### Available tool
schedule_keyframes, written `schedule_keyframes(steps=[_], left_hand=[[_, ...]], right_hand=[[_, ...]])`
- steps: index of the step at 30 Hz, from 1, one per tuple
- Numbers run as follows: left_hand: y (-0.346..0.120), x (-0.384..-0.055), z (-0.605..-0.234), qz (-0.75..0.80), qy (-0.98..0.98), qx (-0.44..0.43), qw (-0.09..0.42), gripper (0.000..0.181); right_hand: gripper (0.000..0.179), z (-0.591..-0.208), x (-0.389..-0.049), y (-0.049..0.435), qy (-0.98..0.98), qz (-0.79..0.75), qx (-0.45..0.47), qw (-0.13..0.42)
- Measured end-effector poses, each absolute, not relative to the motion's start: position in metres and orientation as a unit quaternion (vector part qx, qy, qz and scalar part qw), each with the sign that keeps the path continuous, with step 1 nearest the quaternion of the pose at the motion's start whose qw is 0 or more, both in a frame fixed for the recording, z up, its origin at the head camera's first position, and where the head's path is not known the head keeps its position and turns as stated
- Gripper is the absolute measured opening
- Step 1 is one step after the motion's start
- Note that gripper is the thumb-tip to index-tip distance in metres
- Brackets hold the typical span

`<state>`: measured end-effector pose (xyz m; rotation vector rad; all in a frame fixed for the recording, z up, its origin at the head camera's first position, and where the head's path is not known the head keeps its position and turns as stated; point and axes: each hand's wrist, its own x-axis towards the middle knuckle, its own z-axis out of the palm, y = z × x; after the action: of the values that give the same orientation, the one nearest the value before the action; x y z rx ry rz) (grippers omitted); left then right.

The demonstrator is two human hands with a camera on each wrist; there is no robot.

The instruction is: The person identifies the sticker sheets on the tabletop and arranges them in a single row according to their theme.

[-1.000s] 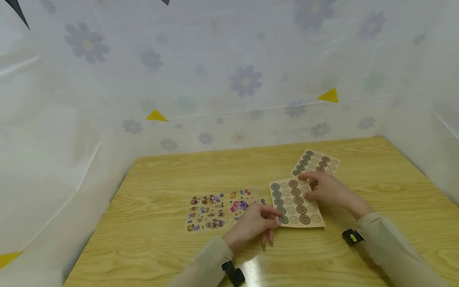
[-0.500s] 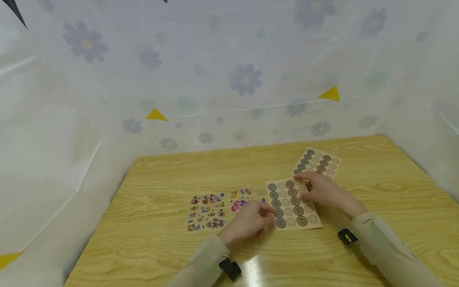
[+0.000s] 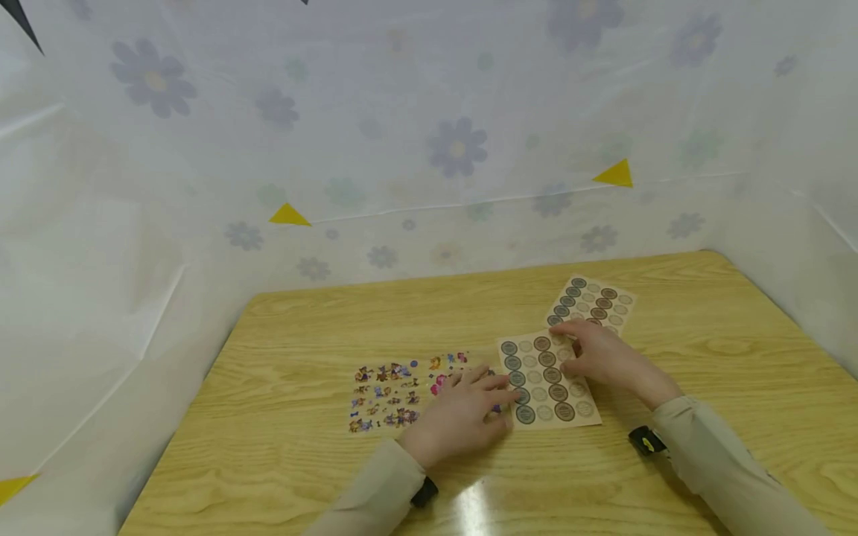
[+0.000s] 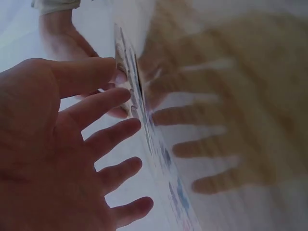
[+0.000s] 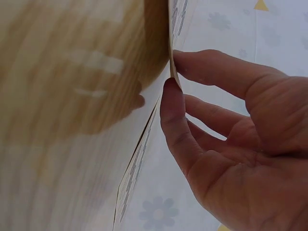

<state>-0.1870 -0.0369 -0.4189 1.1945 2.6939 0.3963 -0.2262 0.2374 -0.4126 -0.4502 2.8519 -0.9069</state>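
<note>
A tan sticker sheet with columns of round seal stickers lies at the right of the table. My right hand pinches its upper right edge; in the right wrist view, thumb and forefinger meet at the lifted sheet edge. Fingers spread, my left hand rests at the sheet's left edge, its fingertips touching or very close to it. Beneath this hand, partly covered, is a clear sticker sheet with pink and purple figures. The left wrist view shows the left hand palm-on with fingers apart.
A second tan seal-sticker sheet lies tilted behind the first, partly hidden by the right hand. Left of the hands lies another clear sheet with small cartoon stickers. White flowered sheeting rises behind the wooden table.
The tan sheet has shifted slightly left with my right hand. My left hand has let go of its lower left edge and spread its fingers over the clear sheet.
</note>
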Motion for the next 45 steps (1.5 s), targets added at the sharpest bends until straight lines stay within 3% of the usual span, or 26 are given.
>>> schedule_keyframes(steps=[45], left_hand=[[-0.0337, -0.1797, -0.4193, 0.115, 0.909, 0.389, 0.094, 0.042]], right_hand=[[0.064, -0.4159, -0.2236, 0.2393, 0.947, -0.281, -0.147, 0.056]])
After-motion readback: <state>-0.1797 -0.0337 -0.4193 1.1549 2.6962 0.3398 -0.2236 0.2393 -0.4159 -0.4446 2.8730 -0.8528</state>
